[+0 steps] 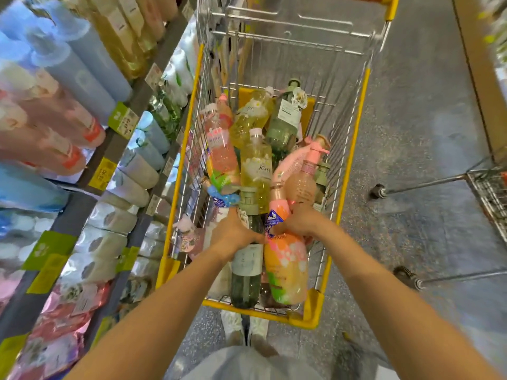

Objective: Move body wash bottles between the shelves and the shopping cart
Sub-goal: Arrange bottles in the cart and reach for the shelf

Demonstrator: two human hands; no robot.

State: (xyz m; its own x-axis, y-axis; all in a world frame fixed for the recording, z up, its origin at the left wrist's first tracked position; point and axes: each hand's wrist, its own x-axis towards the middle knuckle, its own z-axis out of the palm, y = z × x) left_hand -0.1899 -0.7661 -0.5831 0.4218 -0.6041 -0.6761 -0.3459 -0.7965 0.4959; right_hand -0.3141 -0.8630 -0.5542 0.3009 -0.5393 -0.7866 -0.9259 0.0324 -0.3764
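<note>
A yellow-rimmed wire shopping cart [354, 149] stands in front of me, holding several body wash bottles lying on their sides. My left hand [233, 233] grips a dark green bottle [246, 281] with a green pump top at the near end of the cart. Beside it, my right hand [297, 223] grips an orange and pink bottle [286, 270] just below its neck. Further in lie a yellow bottle [256, 167], a pink and green bottle [220, 157] and a peach pump bottle [301, 182].
Shelves [115, 149] packed with blue, pink and yellow bottles and yellow price tags run along the left. Refill pouches [63, 325] fill the lowest shelf. Another cart's wheeled frame [466, 182] stands on the grey floor at the right. My feet show below the cart.
</note>
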